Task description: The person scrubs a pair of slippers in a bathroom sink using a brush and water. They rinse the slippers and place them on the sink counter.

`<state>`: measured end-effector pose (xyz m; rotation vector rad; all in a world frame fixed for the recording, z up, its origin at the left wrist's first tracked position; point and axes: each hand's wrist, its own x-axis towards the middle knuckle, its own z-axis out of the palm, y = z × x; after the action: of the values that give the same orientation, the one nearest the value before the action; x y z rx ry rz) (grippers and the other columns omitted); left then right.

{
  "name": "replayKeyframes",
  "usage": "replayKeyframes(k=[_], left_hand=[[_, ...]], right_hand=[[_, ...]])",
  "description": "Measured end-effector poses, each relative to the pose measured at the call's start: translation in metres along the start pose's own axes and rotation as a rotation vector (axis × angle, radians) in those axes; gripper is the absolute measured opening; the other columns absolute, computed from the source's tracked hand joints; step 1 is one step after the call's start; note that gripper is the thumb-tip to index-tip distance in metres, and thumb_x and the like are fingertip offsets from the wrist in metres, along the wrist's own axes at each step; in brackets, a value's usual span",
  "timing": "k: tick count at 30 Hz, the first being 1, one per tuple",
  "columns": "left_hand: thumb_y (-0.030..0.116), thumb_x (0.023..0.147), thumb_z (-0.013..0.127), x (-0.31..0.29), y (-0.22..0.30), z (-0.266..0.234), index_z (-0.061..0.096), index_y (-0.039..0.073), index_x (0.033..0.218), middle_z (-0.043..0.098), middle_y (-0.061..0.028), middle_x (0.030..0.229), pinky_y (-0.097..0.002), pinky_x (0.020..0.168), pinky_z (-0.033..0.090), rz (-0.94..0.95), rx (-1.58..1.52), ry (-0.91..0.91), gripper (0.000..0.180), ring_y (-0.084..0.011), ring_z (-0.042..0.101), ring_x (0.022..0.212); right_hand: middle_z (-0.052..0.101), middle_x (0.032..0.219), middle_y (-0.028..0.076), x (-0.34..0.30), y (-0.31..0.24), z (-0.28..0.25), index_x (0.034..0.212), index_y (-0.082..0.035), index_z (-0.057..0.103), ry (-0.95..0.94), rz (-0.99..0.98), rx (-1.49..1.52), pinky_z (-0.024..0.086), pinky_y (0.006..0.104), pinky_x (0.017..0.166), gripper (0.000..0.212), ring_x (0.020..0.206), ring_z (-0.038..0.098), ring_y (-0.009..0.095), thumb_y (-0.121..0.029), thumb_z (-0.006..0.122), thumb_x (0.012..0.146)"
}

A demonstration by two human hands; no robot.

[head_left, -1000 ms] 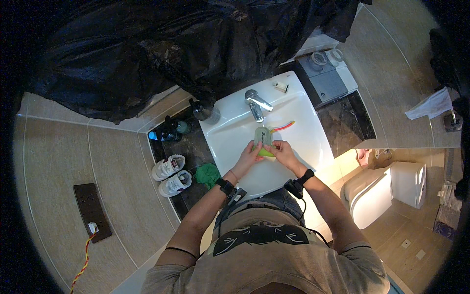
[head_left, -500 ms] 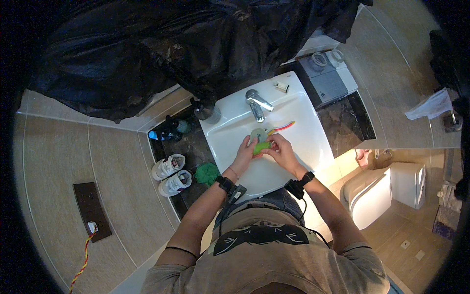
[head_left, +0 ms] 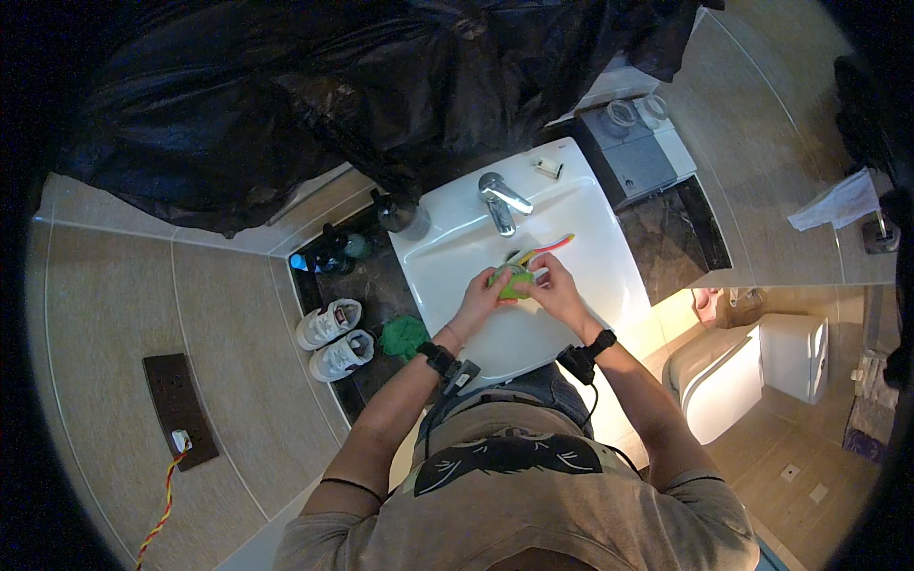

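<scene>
Over the white sink (head_left: 590, 276) I hold a small, rounded bright green object (head_left: 517, 285) with a paler upper edge; its kind is not clear. My left hand (head_left: 481, 302) is closed round its left side. The fingers of my right hand (head_left: 557, 289) are bent and pressed to its right side. Just beyond my fingers a brush with a red and yellow handle (head_left: 550, 247) lies in the basin, its lower end partly hidden by my hands and the green object. The chrome faucet (head_left: 503, 202) stands behind it.
A small whitish block (head_left: 547, 167) rests on the sink's back ledge. Left on the dark counter are white sneakers (head_left: 341, 355), a crumpled green cloth (head_left: 405, 337) and a dark pump bottle (head_left: 400, 214). Grey boxes (head_left: 633, 157) stand at right, with a toilet (head_left: 728, 390) beyond.
The green object has turned between my fingers; the pale round face seen before no longer shows. Both hands stay nearly in the same place over the sink.
</scene>
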<state>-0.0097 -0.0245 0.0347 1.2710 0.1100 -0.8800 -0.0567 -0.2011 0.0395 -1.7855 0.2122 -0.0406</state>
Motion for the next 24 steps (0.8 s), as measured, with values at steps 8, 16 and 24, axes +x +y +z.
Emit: replayKeyframes(k=[8,16,24], left_hand=[[0.041,0.103,0.047,0.004,-0.005,0.006,0.056,0.010,0.121,0.062,-0.0036,0.107,-0.0266,0.078,0.057,-0.025,-0.066,0.089,0.037,-0.0122,0.064,0.093],[0.046,0.101,0.051,0.012,-0.008,-0.008,0.065,0.003,0.105,0.066,-0.0068,0.093,-0.0278,0.073,0.049,0.240,0.561,0.149,0.045,-0.0136,0.062,0.084],[0.044,0.100,0.051,0.017,-0.009,0.012,0.065,0.000,0.099,0.068,-0.0164,0.080,-0.0383,0.069,0.052,0.105,0.334,0.343,0.046,-0.0282,0.068,0.077]], right_hand=[[0.059,0.078,0.004,-0.001,-0.012,0.003,0.115,-0.002,0.061,-0.084,-0.094,-0.149,0.045,0.0258,0.059,0.044,0.066,0.052,0.009,-0.015,0.081,0.078],[0.060,0.074,0.006,0.004,0.002,0.004,0.116,-0.002,0.057,-0.148,0.150,-0.057,0.047,0.0285,0.060,0.033,0.065,0.057,0.014,-0.021,0.068,0.093],[0.062,0.089,0.025,-0.005,-0.025,0.025,0.107,0.000,0.055,0.096,-0.200,-0.305,0.050,0.0469,0.068,0.030,0.083,0.063,0.043,-0.028,0.056,0.098]])
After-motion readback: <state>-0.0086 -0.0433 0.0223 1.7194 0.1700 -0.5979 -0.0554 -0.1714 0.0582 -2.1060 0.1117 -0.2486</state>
